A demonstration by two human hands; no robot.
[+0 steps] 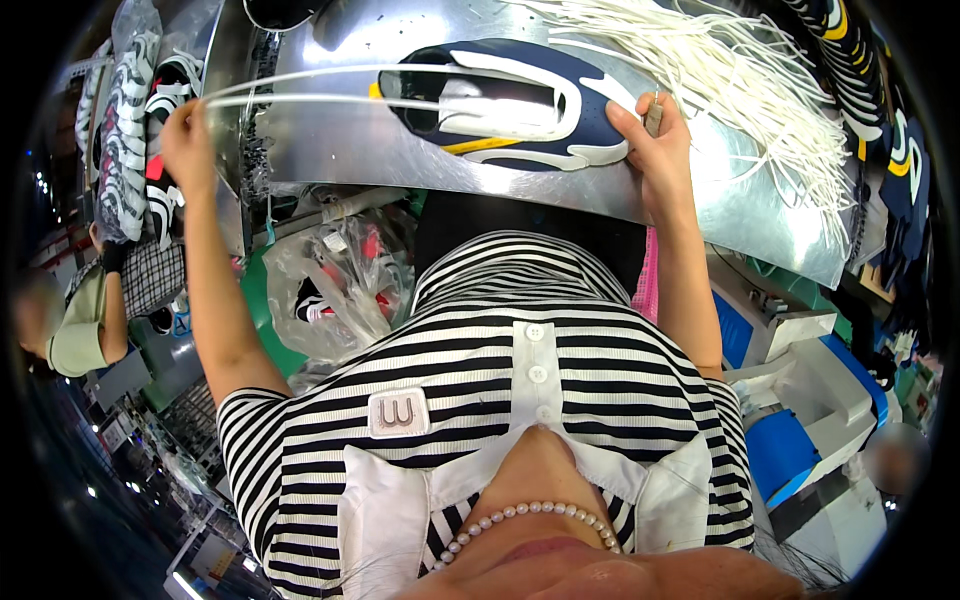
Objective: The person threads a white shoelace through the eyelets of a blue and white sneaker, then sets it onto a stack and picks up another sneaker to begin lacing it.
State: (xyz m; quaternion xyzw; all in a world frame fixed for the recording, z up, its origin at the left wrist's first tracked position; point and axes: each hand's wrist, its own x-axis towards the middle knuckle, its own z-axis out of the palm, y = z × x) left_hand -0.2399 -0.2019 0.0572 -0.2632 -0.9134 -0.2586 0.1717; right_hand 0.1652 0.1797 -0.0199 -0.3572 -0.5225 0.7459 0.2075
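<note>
Lace [330,85] stretches from left fingers [185,120] into shoe upper [500,105].

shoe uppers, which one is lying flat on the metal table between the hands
The navy upper with white and yellow trim: it lies alone on the metal table, the right hand at its edge. The others hang stacked at the far left and right.

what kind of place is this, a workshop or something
Most likely a shoe factory line: a navy and white shoe upper lies on a metal worktable, a heap of white laces beside it, and stacked uppers at the left.
</note>
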